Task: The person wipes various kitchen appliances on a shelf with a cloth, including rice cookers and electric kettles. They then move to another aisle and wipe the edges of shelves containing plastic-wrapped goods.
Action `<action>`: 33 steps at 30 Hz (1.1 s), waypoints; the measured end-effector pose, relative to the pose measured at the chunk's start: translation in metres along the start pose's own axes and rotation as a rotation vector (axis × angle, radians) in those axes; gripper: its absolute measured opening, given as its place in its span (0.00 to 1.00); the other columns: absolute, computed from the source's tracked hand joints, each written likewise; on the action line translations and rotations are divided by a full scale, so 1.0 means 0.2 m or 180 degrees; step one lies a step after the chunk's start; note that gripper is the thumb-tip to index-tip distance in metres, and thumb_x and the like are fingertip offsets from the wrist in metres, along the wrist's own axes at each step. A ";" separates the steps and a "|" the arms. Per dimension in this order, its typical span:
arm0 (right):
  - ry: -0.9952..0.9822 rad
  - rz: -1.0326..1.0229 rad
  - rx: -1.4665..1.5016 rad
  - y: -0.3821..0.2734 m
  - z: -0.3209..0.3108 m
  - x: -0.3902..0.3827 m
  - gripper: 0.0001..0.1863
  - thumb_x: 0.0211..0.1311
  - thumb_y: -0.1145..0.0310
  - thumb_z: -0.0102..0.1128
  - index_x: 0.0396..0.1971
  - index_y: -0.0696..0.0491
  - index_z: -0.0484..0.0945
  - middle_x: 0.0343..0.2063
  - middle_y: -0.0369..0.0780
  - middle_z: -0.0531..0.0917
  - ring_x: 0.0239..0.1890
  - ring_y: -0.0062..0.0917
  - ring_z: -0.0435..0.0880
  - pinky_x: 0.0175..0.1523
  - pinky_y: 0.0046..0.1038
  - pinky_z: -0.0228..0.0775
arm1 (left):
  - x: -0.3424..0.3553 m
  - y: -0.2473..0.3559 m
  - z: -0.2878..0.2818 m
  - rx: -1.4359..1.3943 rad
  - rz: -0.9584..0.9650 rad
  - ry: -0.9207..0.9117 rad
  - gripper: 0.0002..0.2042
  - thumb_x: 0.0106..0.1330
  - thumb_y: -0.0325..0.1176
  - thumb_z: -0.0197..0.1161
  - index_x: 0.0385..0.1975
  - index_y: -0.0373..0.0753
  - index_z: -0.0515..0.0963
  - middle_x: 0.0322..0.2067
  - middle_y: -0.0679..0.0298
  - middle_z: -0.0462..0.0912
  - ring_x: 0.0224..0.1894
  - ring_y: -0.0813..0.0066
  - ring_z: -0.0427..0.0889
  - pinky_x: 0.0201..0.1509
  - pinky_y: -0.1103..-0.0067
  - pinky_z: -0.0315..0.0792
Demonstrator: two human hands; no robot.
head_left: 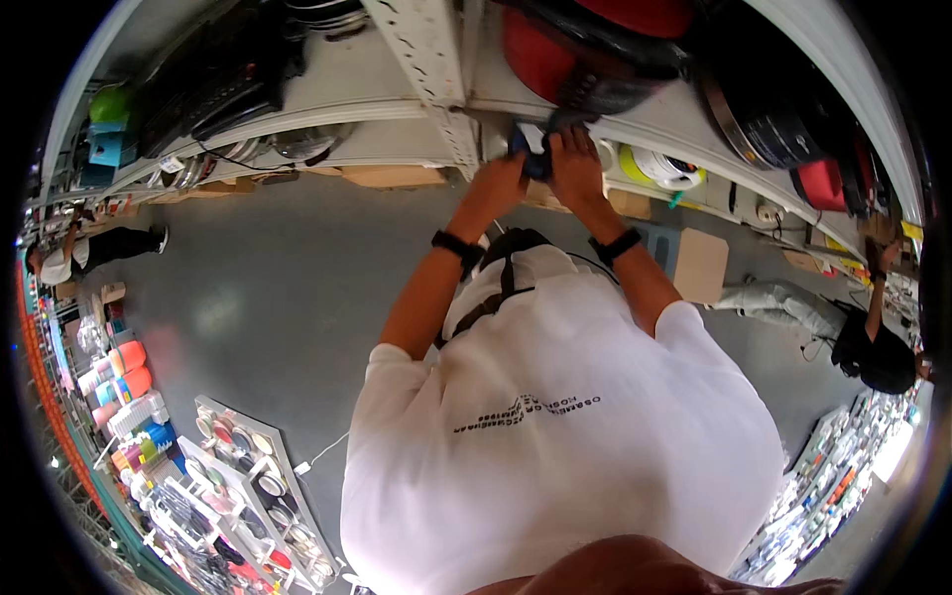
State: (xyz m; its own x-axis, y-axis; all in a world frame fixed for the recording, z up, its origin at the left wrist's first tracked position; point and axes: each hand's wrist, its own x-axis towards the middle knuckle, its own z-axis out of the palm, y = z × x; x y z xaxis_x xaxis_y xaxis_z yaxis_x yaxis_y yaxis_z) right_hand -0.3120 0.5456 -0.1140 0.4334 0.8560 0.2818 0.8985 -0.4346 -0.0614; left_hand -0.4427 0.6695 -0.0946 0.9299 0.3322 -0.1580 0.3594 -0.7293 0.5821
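Both arms reach up to the edge of a white metal shelf [635, 134], a dark band on each wrist. Between the hands is a small dark-blue item [536, 165] with a white patch; its kind is too blurred to make out. My left hand [499, 184] is closed on its near left side. On its right side my right hand [577, 167] grips it, fingers pointing up the shelf and partly hiding it. Just beyond the right fingertips, a red pot or pan [540, 55] with a dark, smeared part stands on the shelf.
Black cookware [764, 109] stands to the right on the shelf. A white and yellow-green container [659, 167] sits below its edge. A perforated upright [426, 59] divides the shelving. Another person [873, 342] is at the right, one [84, 248] far left. Display racks [263, 486] stand lower left.
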 end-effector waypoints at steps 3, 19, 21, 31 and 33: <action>0.0147 0.0222 0.0385 -0.13 -0.04 0.05 0.22 0.44 0.69 0.65 0.42 0.56 0.70 0.52 0.50 0.75 0.58 0.46 0.72 0.62 0.44 0.63 | -0.20 -0.18 -0.14 0.0087 0.0088 -0.0279 0.15 0.61 0.37 0.59 0.41 0.32 0.73 0.30 0.44 0.79 0.36 0.45 0.79 0.39 0.59 0.74; 0.0467 -0.1161 0.1570 -0.94 0.00 0.43 0.25 0.49 0.78 0.59 0.51 0.57 0.70 0.52 0.51 0.70 0.49 0.45 0.72 0.54 0.39 0.72 | -0.21 -0.91 -0.51 -0.2766 -0.0308 0.2444 0.17 0.60 0.17 0.56 0.48 0.38 0.65 0.36 0.64 0.69 0.41 0.70 0.72 0.51 0.75 0.69; 0.0413 -0.1149 0.1651 -1.02 -0.04 0.49 0.25 0.49 0.79 0.59 0.51 0.57 0.70 0.54 0.51 0.68 0.50 0.47 0.72 0.53 0.40 0.72 | -0.12 -1.01 -0.61 -0.3149 -0.0316 0.2044 0.14 0.64 0.21 0.55 0.48 0.38 0.65 0.38 0.64 0.70 0.43 0.71 0.73 0.52 0.76 0.69; 0.0749 0.0103 0.2046 -1.22 0.07 1.05 0.37 0.45 0.84 0.62 0.58 0.51 0.62 0.62 0.58 0.57 0.61 0.57 0.61 0.60 0.44 0.66 | 0.16 -1.19 -0.88 -0.2606 0.0914 0.1438 0.22 0.66 0.20 0.50 0.61 0.32 0.63 0.54 0.57 0.73 0.54 0.64 0.74 0.61 0.74 0.66; 0.0444 0.0288 0.1885 -1.21 0.20 1.03 0.39 0.47 0.81 0.64 0.61 0.50 0.60 0.63 0.57 0.57 0.63 0.57 0.61 0.60 0.44 0.68 | 0.17 -1.28 -0.85 -0.1010 0.1195 0.1097 0.27 0.63 0.17 0.50 0.64 0.31 0.59 0.57 0.48 0.71 0.57 0.54 0.73 0.63 0.70 0.66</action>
State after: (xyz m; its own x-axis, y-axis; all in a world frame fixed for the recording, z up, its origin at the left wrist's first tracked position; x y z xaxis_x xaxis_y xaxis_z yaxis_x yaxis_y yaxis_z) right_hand -0.4378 0.8390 -0.0787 0.5324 0.7609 0.3709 0.7622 -0.2403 -0.6011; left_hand -0.5157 0.9698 -0.1135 0.8908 0.2999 0.3413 -0.0788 -0.6378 0.7662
